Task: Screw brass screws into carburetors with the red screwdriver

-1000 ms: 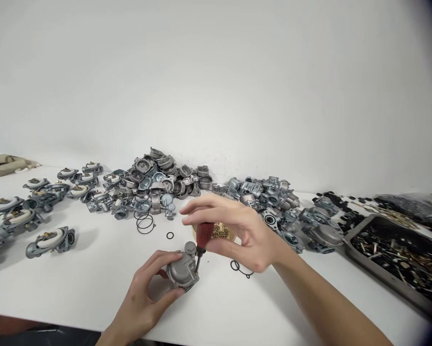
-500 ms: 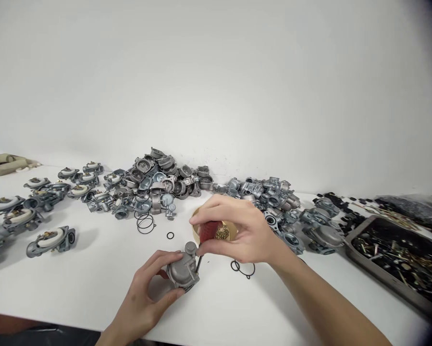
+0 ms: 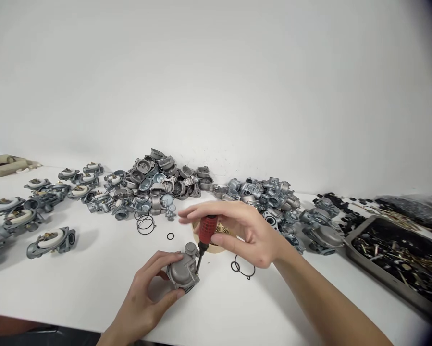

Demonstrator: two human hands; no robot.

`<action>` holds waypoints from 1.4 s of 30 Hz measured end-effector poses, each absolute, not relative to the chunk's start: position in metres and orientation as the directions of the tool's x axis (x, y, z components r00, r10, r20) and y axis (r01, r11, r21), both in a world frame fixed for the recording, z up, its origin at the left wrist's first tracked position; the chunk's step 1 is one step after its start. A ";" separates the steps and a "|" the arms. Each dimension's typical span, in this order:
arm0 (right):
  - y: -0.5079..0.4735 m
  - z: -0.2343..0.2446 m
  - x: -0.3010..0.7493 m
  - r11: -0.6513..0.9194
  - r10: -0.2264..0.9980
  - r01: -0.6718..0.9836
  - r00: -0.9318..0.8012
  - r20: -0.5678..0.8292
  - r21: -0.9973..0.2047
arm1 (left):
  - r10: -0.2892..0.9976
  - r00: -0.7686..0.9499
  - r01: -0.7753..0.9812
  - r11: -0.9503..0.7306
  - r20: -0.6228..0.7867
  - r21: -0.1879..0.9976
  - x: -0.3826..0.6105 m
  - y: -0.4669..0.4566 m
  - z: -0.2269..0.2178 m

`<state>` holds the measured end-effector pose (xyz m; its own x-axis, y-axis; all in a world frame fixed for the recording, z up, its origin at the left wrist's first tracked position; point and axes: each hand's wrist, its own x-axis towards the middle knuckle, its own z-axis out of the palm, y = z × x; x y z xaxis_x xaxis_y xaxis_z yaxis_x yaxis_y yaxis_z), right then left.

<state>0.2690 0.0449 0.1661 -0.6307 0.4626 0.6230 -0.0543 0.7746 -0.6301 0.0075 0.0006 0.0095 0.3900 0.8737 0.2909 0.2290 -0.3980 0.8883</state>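
- Left hand (image 3: 142, 289) grips a grey metal housing (image 3: 180, 272) on the white table (image 3: 75, 283); firmness should prevent twisting.
- Right hand (image 3: 246, 235), fingers outstretched, loosely holds a red screwdriver (image 3: 207, 229), tip at the housing's right edge.
- Best kept seated, in line.

The held carburetor (image 3: 181, 271) looks like matt cast metal. The screwdriver handle (image 3: 207, 229) seems textured plastic; the tabletop (image 3: 100, 278) looks smooth.

The carburetor (image 3: 181, 271) sits before the heaped castings (image 3: 167, 183), left of the tray (image 3: 381, 273).
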 end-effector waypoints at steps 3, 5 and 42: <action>0.046 0.162 0.265 0.781 0.463 -0.096 -0.575 0.675 -0.618 | 0.875 0.385 0.228 -0.399 0.294 0.888 0.008 0.001 0.010; 0.046 0.159 0.263 0.859 0.432 -0.024 -0.501 0.750 -0.511 | 0.881 0.374 0.233 -0.392 0.290 0.890 0.009 0.000 0.011; 0.042 0.162 0.265 0.817 0.467 -0.021 -0.561 0.683 -0.576 | 0.880 0.386 0.227 -0.381 0.277 0.896 0.008 -0.001 0.011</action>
<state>0.2649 0.0425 0.1618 -0.5610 0.4673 0.6833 -0.0207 0.8173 -0.5759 0.0080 -0.0014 0.0113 0.3856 0.8801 0.2770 0.2268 -0.3814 0.8962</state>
